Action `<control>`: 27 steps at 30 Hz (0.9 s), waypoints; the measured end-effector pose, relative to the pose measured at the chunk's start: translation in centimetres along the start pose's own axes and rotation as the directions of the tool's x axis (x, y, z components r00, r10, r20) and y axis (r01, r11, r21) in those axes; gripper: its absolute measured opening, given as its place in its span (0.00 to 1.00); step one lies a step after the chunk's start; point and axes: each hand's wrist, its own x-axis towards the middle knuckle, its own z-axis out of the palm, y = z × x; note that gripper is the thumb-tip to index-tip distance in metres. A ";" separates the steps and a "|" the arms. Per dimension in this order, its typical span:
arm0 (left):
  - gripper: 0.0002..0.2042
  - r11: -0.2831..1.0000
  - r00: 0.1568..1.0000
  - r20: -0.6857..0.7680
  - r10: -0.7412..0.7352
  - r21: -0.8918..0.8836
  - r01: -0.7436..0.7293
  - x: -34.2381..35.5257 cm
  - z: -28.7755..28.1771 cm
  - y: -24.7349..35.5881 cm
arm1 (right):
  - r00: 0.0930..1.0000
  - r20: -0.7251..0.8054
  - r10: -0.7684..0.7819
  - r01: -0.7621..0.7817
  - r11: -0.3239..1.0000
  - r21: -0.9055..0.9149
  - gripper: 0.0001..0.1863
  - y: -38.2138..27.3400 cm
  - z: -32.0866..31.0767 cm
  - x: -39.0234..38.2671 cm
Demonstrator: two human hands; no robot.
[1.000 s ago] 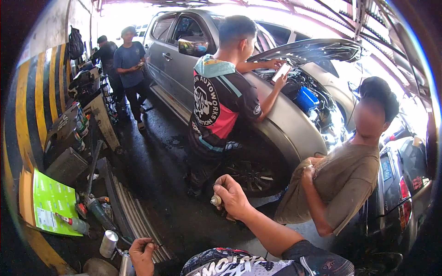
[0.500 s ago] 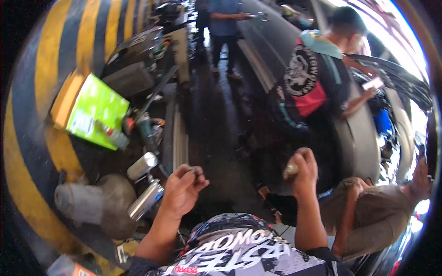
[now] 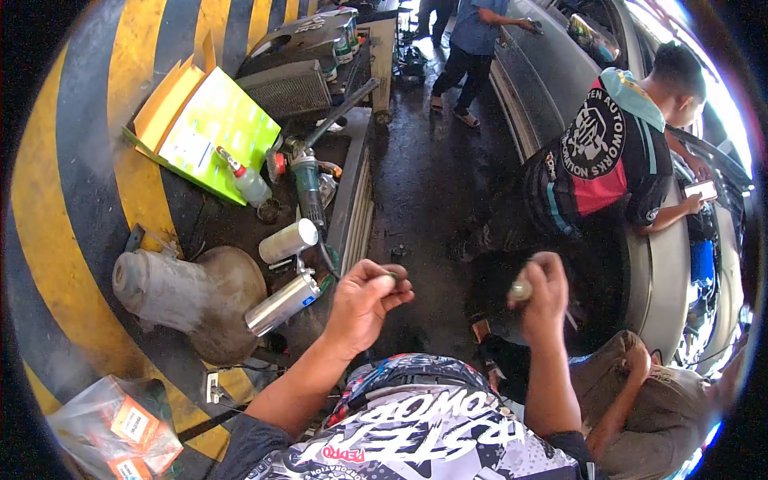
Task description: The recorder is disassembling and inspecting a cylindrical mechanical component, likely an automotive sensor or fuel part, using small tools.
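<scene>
My left hand [image 3: 370,298] is raised left of centre, thumb and fingertips closed on a small dark piece that is too small to name. My right hand [image 3: 542,292], right of centre, is closed around a small pale cylindrical fitting [image 3: 520,291]. The two hands are apart, over the dark floor in front of my printed shirt. Beside my left forearm lie a shiny metal cylinder [image 3: 282,306], a white cylinder [image 3: 286,240] and a dusty metal housing [image 3: 158,290]. Just beyond is an angle grinder [image 3: 308,188].
A green carton [image 3: 212,124], bottle [image 3: 254,186], radiator [image 3: 284,90] and bagged parts [image 3: 124,428] line the striped left side. At right, a person with a phone [image 3: 596,160] leans at a silver car [image 3: 540,84]; another person [image 3: 620,384] is close by my right arm. Someone [image 3: 472,48] stands farther back.
The view has tipped down toward the floor and shifted leftward. My left hand has come up from the lower edge to level with my right, which still holds the fitting.
</scene>
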 end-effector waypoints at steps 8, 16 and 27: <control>0.07 0.952 0.963 0.088 -0.254 -0.151 0.265 -0.5 3.8 -3.1 | 0.913 0.331 0.237 -0.363 0.842 0.398 0.06 0.7 6.4 0.2; 0.16 0.804 0.940 0.319 0.118 0.525 -0.279 -0.3 8.4 -3.0 | 0.967 0.198 0.164 -0.235 0.876 0.422 0.04 1.1 5.7 -1.3; 0.19 0.827 0.961 0.275 0.043 0.529 -0.188 1.5 9.0 -3.3 | 0.959 0.275 -0.064 0.003 0.976 0.216 0.10 0.5 1.0 -2.1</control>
